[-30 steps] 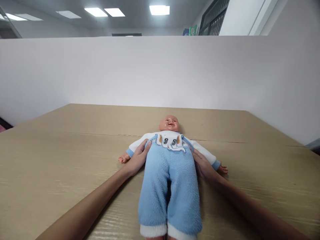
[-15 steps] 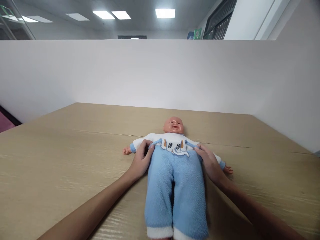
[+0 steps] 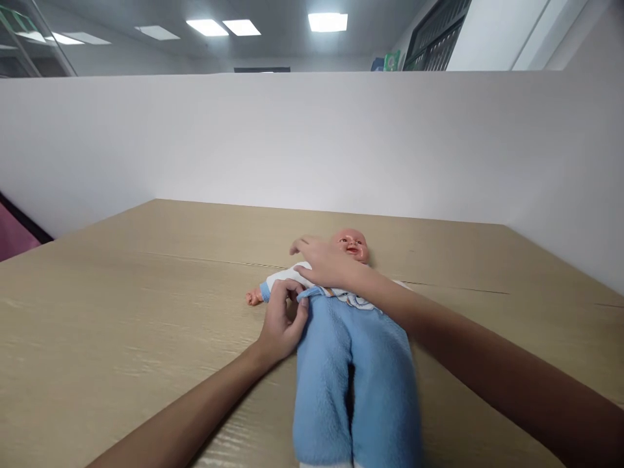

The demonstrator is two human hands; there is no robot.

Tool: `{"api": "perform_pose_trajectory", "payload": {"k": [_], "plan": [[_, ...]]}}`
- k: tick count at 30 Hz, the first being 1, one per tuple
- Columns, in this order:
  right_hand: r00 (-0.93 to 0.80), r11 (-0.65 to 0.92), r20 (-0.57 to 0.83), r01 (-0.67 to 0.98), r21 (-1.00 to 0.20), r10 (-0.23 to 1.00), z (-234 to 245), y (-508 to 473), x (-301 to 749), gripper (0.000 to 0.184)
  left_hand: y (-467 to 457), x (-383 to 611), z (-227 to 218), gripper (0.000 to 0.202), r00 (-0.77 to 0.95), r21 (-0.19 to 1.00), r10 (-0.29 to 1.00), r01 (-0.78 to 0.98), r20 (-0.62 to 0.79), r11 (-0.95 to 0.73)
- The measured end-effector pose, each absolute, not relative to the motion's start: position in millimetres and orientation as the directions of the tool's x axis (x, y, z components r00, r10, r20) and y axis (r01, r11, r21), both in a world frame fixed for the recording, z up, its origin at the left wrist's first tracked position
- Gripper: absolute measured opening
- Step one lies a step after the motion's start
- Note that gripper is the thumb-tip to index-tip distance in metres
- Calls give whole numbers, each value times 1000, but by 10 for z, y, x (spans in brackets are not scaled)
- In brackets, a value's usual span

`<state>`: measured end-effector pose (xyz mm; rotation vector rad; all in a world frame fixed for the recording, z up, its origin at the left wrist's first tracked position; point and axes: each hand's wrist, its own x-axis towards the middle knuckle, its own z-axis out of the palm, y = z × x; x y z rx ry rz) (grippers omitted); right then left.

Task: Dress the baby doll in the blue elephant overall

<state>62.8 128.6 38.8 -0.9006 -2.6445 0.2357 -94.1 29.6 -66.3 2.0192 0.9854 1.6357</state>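
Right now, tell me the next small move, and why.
Probably lower the right grip to the blue strap: it spreads open across the doll, just above that strap, while the left grip sits at the strap's end.

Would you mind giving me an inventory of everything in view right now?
doll: 1, pinkish head, lying face up on the table
doll's trousers: 1 pair, light blue, on the doll
doll's top: 1, white with blue cuff, partly hidden
table: 1, light brown, beneath the doll
partition: 1, white, behind the table
ceiling lights: at least 4, white, above the partition
barred frame: 1, dark, upper right
green item: 1, green, beyond the partition
pink item: 1, pink, left edge, unclear what
left hand: 1, bare, at the trousers' upper edge
right hand: 1, bare, across the doll's upper body
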Motion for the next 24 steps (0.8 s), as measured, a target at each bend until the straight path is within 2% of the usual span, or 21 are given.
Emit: {"api": "perform_pose_trajectory", "payload": {"k": [2,4,7,10,12,14,19,21,24], "plan": [[-841,851,150,497,-168,521,313,1425,491,34,281,-944,-654,2,109,675,719,271,686,-686],[-890,883,37,444,-153,454,243,1509,392,39,273,-940,-644,3,119,689,730,258,673,-677],[-897,888,9,436,-146,442,206,1508,351,36,277,-933,-641,6,125,711,743,225,657,-666],[-842,859,178,485,-167,510,264,1395,469,28,288,-939,-661,6,133,703,738,232,662,-672],[-734,818,363,513,-259,575,322,1302,617,31,285,-949,-676,8,136,674,716,255,685,-693],[-630,791,478,482,-377,612,363,1224,777,33,266,-958,-683,12,143,612,667,296,731,-733],[-585,730,476,333,-597,657,355,1123,1018,40,173,-981,-661,22,136,312,463,573,876,-758],[-570,698,460,314,-643,681,345,1103,1033,38,152,-1001,-656,23,168,245,414,591,895,-769],[-556,683,451,329,-652,698,330,1091,1008,35,163,-1041,-683,24,192,212,372,557,908,-803]]}}
